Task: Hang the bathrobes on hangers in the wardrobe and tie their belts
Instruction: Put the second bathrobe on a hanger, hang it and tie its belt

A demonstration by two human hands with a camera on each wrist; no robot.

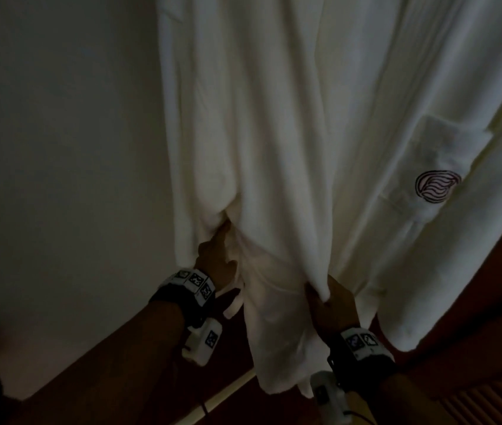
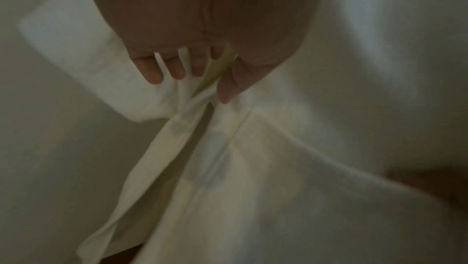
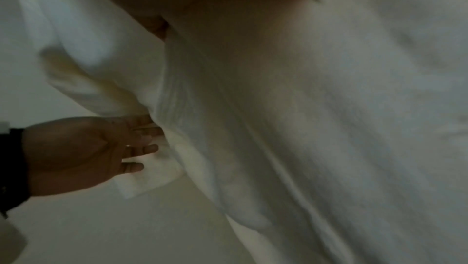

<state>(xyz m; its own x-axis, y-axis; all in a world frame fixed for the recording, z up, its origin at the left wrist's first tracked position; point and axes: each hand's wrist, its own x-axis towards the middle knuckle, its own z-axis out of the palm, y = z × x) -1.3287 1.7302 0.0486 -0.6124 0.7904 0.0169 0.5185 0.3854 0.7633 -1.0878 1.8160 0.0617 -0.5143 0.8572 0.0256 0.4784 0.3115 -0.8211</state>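
The white bathrobe (image 1: 289, 133) is hanging at full length beside a pale wall (image 1: 59, 133), its thick cloth drooping in soft, heavy folds. The right hand (image 1: 331, 305) is gripping a bunched front edge low down, fingers curled round it. The left hand (image 1: 217, 262) is reaching under a fold, thumb and fingers pinching a narrow strip (image 2: 162, 148), possibly the belt; the dim, blurred view is leaving that uncertain. Being limp, it is likely calling for a hold near the waist.

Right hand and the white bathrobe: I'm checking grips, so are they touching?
Touching. The head view shows the right hand with its fingers curled round a gathered fold of the bathrobe.
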